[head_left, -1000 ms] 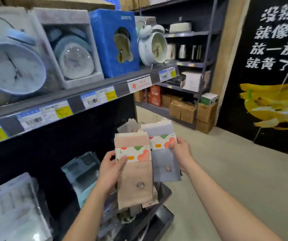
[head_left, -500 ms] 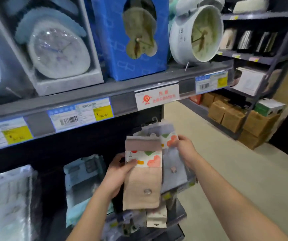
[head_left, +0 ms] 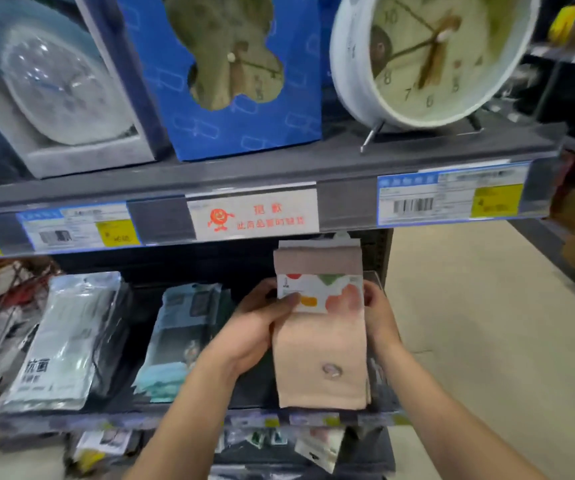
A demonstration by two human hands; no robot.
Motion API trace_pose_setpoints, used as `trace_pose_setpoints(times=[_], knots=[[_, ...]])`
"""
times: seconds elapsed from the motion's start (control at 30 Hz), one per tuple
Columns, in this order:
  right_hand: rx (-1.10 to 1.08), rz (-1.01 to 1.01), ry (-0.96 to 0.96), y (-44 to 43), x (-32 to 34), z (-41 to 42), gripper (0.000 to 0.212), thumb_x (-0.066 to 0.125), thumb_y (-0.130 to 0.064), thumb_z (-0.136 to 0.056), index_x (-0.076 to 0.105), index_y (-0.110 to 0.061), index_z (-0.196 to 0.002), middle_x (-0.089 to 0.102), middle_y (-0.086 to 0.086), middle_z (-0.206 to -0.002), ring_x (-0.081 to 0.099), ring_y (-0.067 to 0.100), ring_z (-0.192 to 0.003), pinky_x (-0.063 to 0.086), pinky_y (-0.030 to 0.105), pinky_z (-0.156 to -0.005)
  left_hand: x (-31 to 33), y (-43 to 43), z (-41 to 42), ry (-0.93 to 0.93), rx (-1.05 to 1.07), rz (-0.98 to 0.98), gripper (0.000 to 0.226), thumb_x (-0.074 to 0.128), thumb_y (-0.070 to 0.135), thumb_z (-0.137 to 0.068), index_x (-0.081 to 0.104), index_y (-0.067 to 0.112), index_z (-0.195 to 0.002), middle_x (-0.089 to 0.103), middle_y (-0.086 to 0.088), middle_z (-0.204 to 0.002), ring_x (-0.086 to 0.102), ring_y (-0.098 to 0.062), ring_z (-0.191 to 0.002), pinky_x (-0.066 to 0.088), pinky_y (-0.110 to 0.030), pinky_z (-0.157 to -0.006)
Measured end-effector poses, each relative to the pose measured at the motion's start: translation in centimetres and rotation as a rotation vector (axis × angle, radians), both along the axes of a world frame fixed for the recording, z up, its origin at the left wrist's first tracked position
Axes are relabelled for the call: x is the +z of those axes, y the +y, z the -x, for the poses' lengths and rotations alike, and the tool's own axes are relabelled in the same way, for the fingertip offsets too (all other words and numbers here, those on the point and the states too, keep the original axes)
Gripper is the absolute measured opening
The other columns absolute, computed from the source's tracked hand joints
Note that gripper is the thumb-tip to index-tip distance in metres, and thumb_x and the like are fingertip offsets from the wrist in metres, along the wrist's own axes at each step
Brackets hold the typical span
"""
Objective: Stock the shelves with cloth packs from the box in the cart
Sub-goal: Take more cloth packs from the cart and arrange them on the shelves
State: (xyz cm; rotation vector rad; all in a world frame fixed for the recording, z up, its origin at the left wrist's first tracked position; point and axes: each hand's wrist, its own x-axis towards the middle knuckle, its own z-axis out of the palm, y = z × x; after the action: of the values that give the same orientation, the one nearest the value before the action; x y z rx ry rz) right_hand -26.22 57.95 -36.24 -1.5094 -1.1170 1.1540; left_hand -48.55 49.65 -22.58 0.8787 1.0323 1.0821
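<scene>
Shop aisle: dark steel shelving, with pale floor (head_left: pixel 469 306) to the right.

Item: cloth packs (head_left: pixel 320 341). A small stack with the pink one in front. It has a printed paper band across its upper part, and other edges show behind it at the top.

Position: held upright and off the shelf, before the right end of the lower shelf (head_left: pixel 175 415). The top edge sits just below the price rail (head_left: pixel 161 216) of the shelf above.

Holders: the left grip (head_left: pixel 248 327) pinches the stack, thumb across the band and fingers behind. The right grip (head_left: pixel 379 313) curls round the right edge. Both are closed on the packs.

Neighbours: a teal pack (head_left: pixel 182 341) leans just to the left, with silver bags (head_left: pixel 64 341) farther left. On the shelf above are a white clock (head_left: pixel 428 60) and a blue box (head_left: pixel 220 74). Cart and box: not in view.

Handling note (judgement):
- The step in hand looks like squaring the stack before placing it.
- Align the edges while both grips hold them, and keep the band facing out.
- Dip the top under the rail so it does not snag the tags.
- Set the stack down beside the teal pack without pushing that pack over.
- The cloth is soft and will likely sag, so support the lower half until it leans securely.
</scene>
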Motion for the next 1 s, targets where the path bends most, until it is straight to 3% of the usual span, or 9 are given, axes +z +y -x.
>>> trace_pose_setpoints(times=[0.17,0.27,0.37,0.43,0.5,0.67,0.73,0.83,1.0], knots=[[-0.01,0.079,0.288,-3.7,6.5,-0.5,0.067,0.065,-0.055,-0.078,0.061,-0.014,-0.13,0.069,0.013,-0.123,0.068,0.028,-0.108,0.055,0.048,-0.098,-0.9,0.1,-3.6,-0.041,0.067,-0.001,0.046,0.069,0.004,-0.096,0.053,-0.006,-0.138,0.069,-0.024,-0.131,0.065,-0.042,-0.123,0.051,-0.054,-0.107],[-0.008,0.236,0.559,-3.9,8.3,-1.6,0.039,0.062,-0.038,-0.089,0.075,-0.011,-0.114,0.075,0.017,-0.112,0.074,0.028,-0.097,0.059,0.045,-0.09,-1.3,-0.3,-4.7,-0.066,0.119,0.032,0.039,0.069,0.004,-0.093,0.057,-0.004,-0.13,0.072,-0.022,-0.125,0.071,-0.038,-0.115,0.059,-0.045,-0.093],[0.034,0.278,0.698,-3.9,8.3,-2.1,0.044,0.048,-0.039,-0.103,0.073,-0.006,-0.118,0.075,0.021,-0.112,0.072,0.036,-0.106,0.052,0.051,-0.101,-2.2,-0.1,-5.0,-0.072,0.171,0.029,0.033,0.071,0.003,-0.093,0.059,0.0,-0.123,0.073,-0.021,-0.122,0.073,-0.034,-0.11,0.06,-0.041,-0.088],[0.06,0.224,0.708,-3.6,8.2,-2.2,0.042,0.046,-0.041,-0.105,0.074,-0.01,-0.109,0.078,0.015,-0.104,0.076,0.027,-0.093,0.057,0.042,-0.086,-3.4,0.9,-5.4,0.033,0.236,0.009,0.028,0.072,0.004,-0.094,0.06,0.003,-0.119,0.074,-0.017,-0.117,0.074,-0.029,-0.105,0.06,-0.037,-0.084],[0.063,0.179,0.645,-3.4,8.3,-1.9,0.037,0.047,-0.04,-0.104,0.072,-0.013,-0.104,0.078,0.007,-0.094,0.076,0.016,-0.079,0.054,0.032,-0.069,-4.8,2.1,-6.1,0.21,0.3,0.029,0.022,0.072,0.007,-0.095,0.062,0.012,-0.114,0.075,-0.01,-0.113,0.074,-0.023,-0.1,0.061,-0.033,-0.08],[0.087,0.148,0.311,-3.1,7.2,-0.5,0.039,0.065,-0.008,-0.09,0.058,-0.016,-0.127,0.073,0.009,-0.109,0.072,0.021,-0.09,0.055,0.03,-0.068,-7.8,4.7,-7.5,0.555,0.371,0.038,0.021,0.068,0.011,-0.095,0.06,0.012,-0.114,0.069,0.0,-0.101,0.066,-0.016,-0.091,0.046,-0.01,-0.063],[0.092,0.112,0.173,-3.0,6.8,0.1,0.046,0.061,0.006,-0.087,0.059,-0.021,-0.124,0.074,0.005,-0.104,0.072,0.022,-0.092,0.054,0.026,-0.065,-8.5,4.8,-8.0,0.793,0.381,0.01,0.018,0.066,0.018,-0.096,0.054,0.017,-0.11,0.064,0.004,-0.095,0.064,-0.02,-0.09,0.044,-0.015,-0.061],[0.064,0.028,0.027,-2.6,5.5,0.9,0.062,0.059,0.002,-0.088,0.053,-0.035,-0.137,0.074,-0.001,-0.107,0.071,0.023,-0.097,0.052,0.024,-0.067,-9.9,4.3,-8.9,1.141,0.366,0.01,0.039,0.058,0.038,-0.1,0.051,0.015,-0.131,0.059,-0.011,-0.123,0.063,-0.033,-0.109,0.052,-0.036,-0.085],[0.02,0.0,-0.009,-2.9,4.4,1.7,0.077,0.056,-0.016,-0.098,0.019,-0.045,-0.158,0.073,-0.01,-0.107,0.069,0.008,-0.093,0.059,0.032,-0.081,-10.9,4.5,-9.1,1.031,0.302,0.048,0.059,0.046,0.042,-0.105,0.028,0.017,-0.156,0.056,-0.017,-0.144,0.06,-0.039,-0.125,0.051,-0.044,-0.1]])
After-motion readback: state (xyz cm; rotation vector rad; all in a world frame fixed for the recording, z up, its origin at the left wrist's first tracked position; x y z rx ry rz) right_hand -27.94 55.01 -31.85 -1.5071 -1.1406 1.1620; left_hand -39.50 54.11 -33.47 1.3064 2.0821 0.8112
